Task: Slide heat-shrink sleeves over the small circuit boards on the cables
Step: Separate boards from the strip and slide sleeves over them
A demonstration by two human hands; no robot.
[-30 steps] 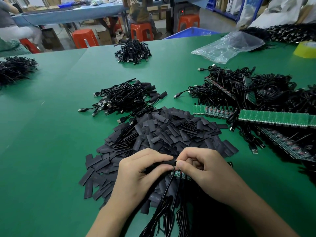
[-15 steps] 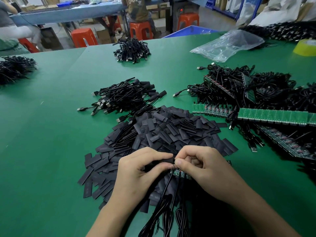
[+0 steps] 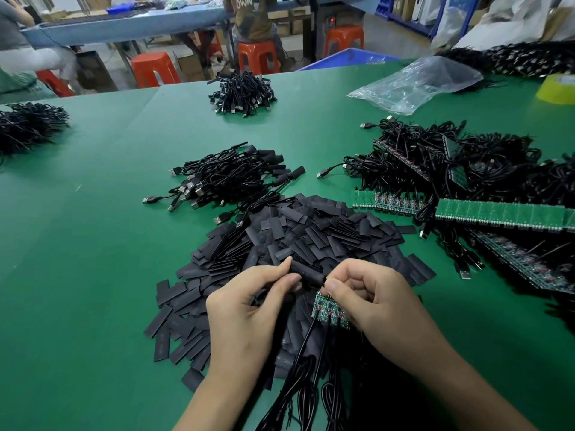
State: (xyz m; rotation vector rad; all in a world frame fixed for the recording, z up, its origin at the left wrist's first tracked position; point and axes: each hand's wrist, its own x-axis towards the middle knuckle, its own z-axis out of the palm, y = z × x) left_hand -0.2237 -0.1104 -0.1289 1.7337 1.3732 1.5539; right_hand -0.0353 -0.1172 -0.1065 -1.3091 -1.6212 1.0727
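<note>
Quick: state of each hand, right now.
Left hand: closed, pinching a black heat-shrink sleeve between thumb and fingers.
Right hand: closed, gripping the strip of small circuit boards.

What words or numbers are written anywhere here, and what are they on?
"OWN": on the brown shirt of the person sitting at the far bench; the line above it is cut off.
Faint print on the flat black heat-shrink sleeves: too small to read.
Markings on the long green circuit board strips: too small to read.
</note>
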